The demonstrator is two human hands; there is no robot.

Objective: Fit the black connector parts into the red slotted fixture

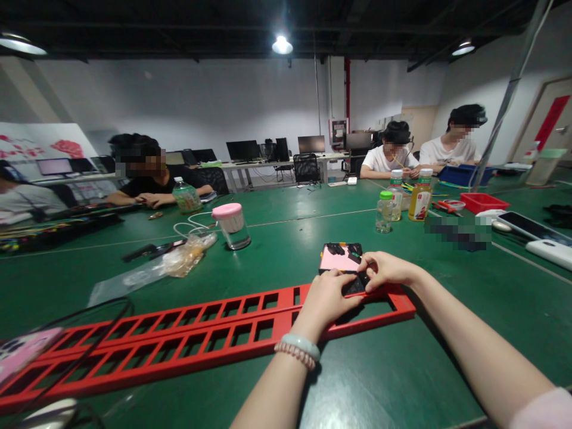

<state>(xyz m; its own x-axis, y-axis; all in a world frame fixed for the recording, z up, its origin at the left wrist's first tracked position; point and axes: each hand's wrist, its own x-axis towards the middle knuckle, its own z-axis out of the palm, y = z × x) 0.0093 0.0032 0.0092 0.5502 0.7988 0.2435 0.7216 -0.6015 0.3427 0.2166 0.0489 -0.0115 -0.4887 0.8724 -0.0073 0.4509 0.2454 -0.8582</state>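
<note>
A red slotted frame point(281, 322) lies lengthwise on the green table. At its right end sits a black part point(354, 287), its exact kind unclear. My left hand point(328, 298), with bracelets at the wrist, holds this part between thumb and fingers. From the right, my right hand point(384, 271) reaches in with thumb and fingers curled together at the same part; whatever lies inside that pinch is too small to make out. Just behind my hands is a pink-topped box point(335, 260) with several small black pieces on it.
A pink-lidded cup point(233, 229) and a clear plastic bag point(179, 259) lie to the left. Bottles point(420, 196) and a red tray point(484, 203) stand at the right. A black cable point(96, 339) crosses the frame's left part. Several people point(156, 179) sit across the table.
</note>
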